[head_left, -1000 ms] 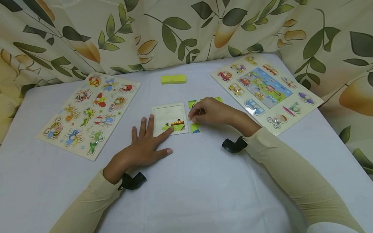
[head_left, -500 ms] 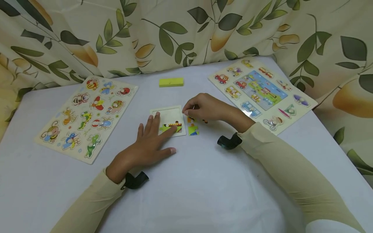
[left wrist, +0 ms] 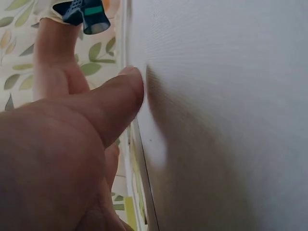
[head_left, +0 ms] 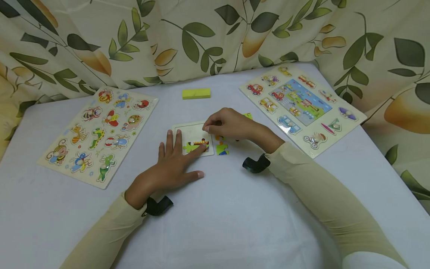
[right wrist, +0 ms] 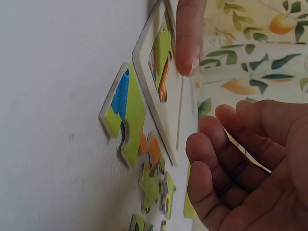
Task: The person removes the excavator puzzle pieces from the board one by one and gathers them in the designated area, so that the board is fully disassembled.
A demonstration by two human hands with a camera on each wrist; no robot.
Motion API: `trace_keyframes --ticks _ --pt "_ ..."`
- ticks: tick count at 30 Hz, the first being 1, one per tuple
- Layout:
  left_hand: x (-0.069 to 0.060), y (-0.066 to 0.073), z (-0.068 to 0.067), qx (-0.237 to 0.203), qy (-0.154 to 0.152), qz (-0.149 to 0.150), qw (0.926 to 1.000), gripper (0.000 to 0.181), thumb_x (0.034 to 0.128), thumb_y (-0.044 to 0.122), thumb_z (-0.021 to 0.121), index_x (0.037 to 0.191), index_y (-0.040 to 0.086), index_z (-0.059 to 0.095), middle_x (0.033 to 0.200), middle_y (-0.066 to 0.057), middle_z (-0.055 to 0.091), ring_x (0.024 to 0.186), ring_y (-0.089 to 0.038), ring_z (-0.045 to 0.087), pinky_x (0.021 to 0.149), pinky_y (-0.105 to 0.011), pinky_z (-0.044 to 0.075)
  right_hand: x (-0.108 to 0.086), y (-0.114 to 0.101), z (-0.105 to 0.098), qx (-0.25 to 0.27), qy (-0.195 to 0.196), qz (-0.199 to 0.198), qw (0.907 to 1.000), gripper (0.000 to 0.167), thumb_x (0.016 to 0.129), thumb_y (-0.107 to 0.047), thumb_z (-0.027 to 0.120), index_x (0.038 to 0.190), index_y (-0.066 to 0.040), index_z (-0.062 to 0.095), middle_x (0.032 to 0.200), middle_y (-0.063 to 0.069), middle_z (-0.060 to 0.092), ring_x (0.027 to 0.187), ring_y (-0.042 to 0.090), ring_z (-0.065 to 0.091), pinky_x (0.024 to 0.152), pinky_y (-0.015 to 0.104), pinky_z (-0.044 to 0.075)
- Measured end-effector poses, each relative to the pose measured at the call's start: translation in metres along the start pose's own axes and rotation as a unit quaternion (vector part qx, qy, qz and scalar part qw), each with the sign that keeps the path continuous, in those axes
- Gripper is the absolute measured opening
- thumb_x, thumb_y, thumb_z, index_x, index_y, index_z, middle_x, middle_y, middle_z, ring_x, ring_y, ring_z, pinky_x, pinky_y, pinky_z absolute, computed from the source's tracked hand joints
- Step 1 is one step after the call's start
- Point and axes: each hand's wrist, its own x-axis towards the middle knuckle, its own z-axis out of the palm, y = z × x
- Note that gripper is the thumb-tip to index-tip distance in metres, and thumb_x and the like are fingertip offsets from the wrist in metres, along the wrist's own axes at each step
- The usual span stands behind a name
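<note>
A small white puzzle tray (head_left: 191,128) lies mid-table, with joined green pieces along its near edge. My left hand (head_left: 168,160) rests spread at the tray's left, a fingertip pressing the joined pieces (head_left: 189,147); its thumb lies on the cloth. My right hand (head_left: 231,122) is over the tray's right edge, thumb and fingers curled in a pinch. In the right wrist view a thin pale sliver shows between the right thumb and fingers, apparently a puzzle piece (right wrist: 248,154), mostly hidden. Loose puzzle pieces (head_left: 222,150) lie right of the tray, partly under the right hand.
An insect peg board (head_left: 97,138) lies on the left. On the right is a vehicle peg board (head_left: 302,108). A yellow-green block (head_left: 196,93) stands behind the tray. A leaf-patterned curtain (head_left: 198,37) hangs behind the white-covered table (head_left: 215,224).
My right hand has moved left from the loose pieces to over the tray's right edge. The left hand has shifted slightly, still pressing the joined pieces.
</note>
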Motion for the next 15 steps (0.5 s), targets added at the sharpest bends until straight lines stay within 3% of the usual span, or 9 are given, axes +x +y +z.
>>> trace_keyframes --ticks 5,15 --pt "0.000 0.001 -0.001 0.008 -0.006 0.002 0.9999 0.076 0.0905 0.060 0.057 0.154 0.039 0.021 0.154 -0.029 -0.022 0.135 -0.042 -0.035 0.105 -0.067 -0.009 0.008 -0.003 0.005 0.007 0.004 0.002 1.0000 0.022 0.099 -0.019 0.059 0.107 -0.005 0.073 0.096 0.004 0.069 0.080 0.016 0.051 0.072 0.030 0.041" --pt "0.003 0.002 -0.002 0.023 -0.043 -0.016 0.9987 0.072 0.0920 0.059 0.055 0.154 0.040 0.024 0.153 -0.026 -0.026 0.134 -0.043 -0.034 0.105 -0.066 -0.011 0.020 -0.008 0.018 0.028 -0.010 0.017 0.9994 0.023 0.100 -0.022 0.058 0.108 -0.006 0.073 0.098 0.004 0.068 0.078 0.019 0.050 0.068 0.030 0.040"
